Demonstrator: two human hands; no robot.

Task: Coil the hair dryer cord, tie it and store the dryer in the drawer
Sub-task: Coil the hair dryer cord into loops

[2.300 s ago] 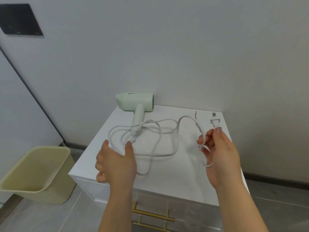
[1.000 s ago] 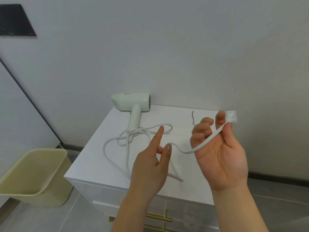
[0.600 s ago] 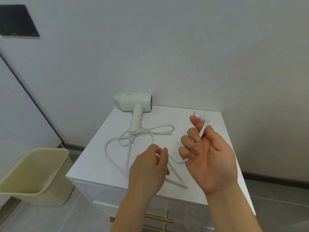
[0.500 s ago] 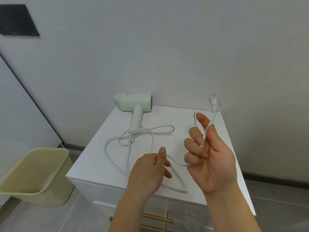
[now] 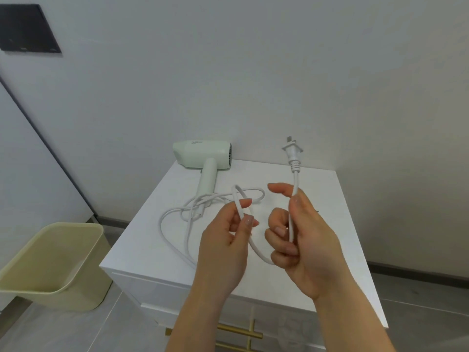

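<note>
Right hand (image 5: pixel 304 240): raised over the table (image 5: pixel 335 199), thumb and curled fingers clamped on the cord (image 5: pixel 295 181) a little below the plug (image 5: pixel 292 152); forefinger straight. Plug held upright and clear above the fist, probably as the fixed end from which to start the coil.

Left hand (image 5: pixel 223 247): beside the right but not touching it, pinching the cord between thumb and fingertips, with a small bend standing up above the pinch. Short slack arc hanging between the two hands, likely the first loop being measured out toward the right.

Rest of cord: loose, tangled loops on the table, leading back to the handle of the dryer (image 5: pixel 203 154). Nothing coiled or tied yet.

Dryer: pale green, on its side at the back of the table near the wall, untouched; lying there, presumably, to free both hands for the cord.

Drawer (image 5: pixel 162 293): under the tabletop, apparently closed, gold handle (image 5: pixel 238 330) on the front.

Bin (image 5: pixel 50 262): beige, on the floor left of the table.

Dark panel (image 5: pixel 28 27): high on the wall.
</note>
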